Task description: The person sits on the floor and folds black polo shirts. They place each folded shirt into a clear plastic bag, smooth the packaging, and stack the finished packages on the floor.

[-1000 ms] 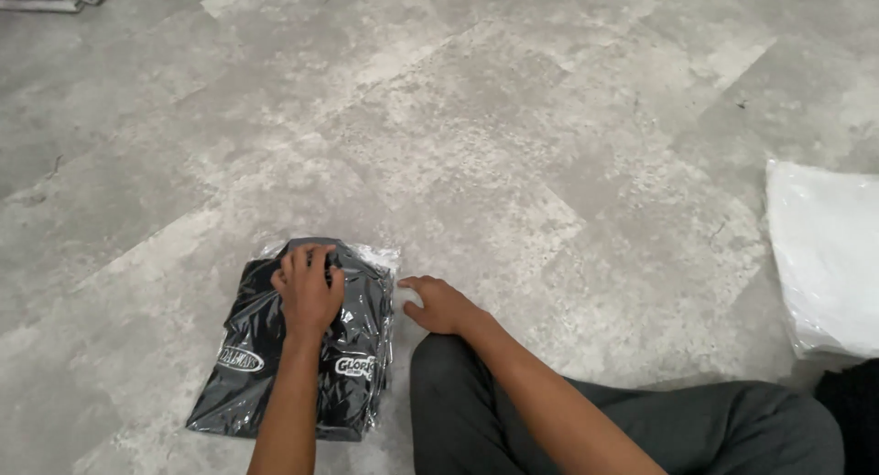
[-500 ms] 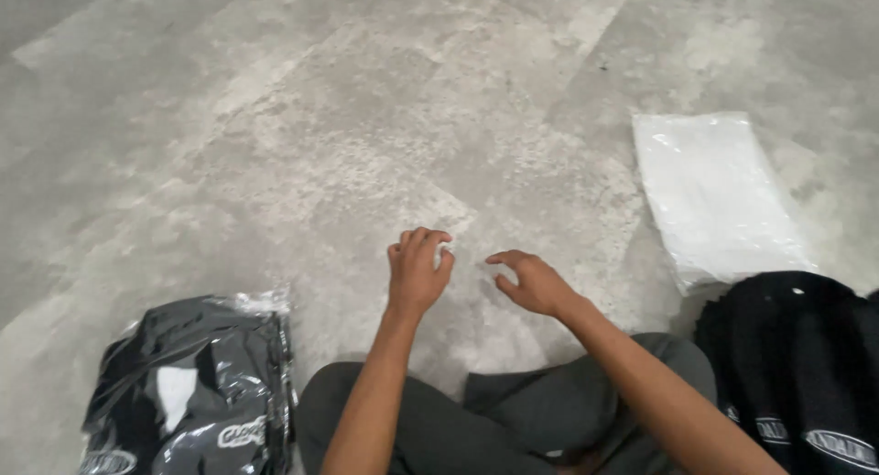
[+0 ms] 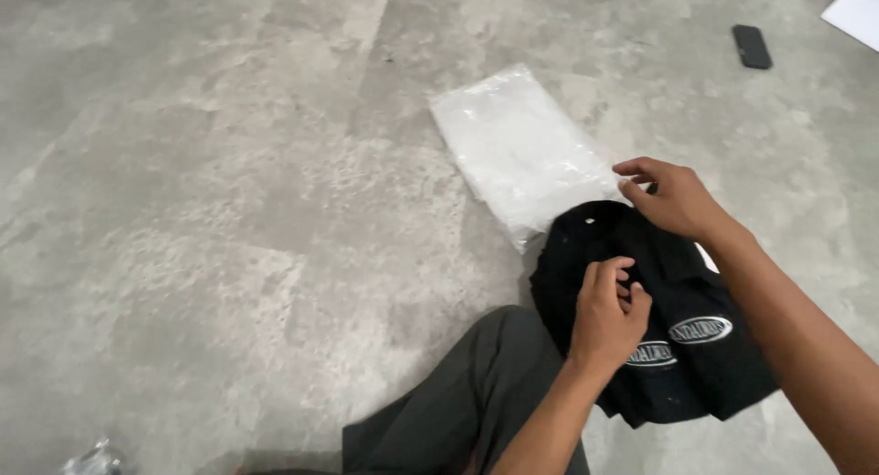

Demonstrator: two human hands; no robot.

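A pile of folded black garments [image 3: 678, 347] with oval white logos lies on the floor at the lower right. My left hand [image 3: 609, 315] pinches a fold of black cloth near the middle of the top garment. My right hand [image 3: 673, 198] sits at the pile's far edge with bent fingers touching the cloth; its grip is hidden. Just beyond the pile lies a flat stack of clear plastic bags [image 3: 522, 150], and the black cloth overlaps its near corner.
My leg in dark grey trousers [image 3: 458, 411] is folded at the bottom centre. A black phone [image 3: 752, 46] and a white sheet [image 3: 856, 8] lie at the far right. A corner of a plastic-wrapped garment [image 3: 92, 458] shows at the bottom left. The floor is grey concrete.
The view has swung right, away from the bagged black garment. Both hands have moved from bare floor onto the pile of black garments, and the left hand has pinched the cloth.
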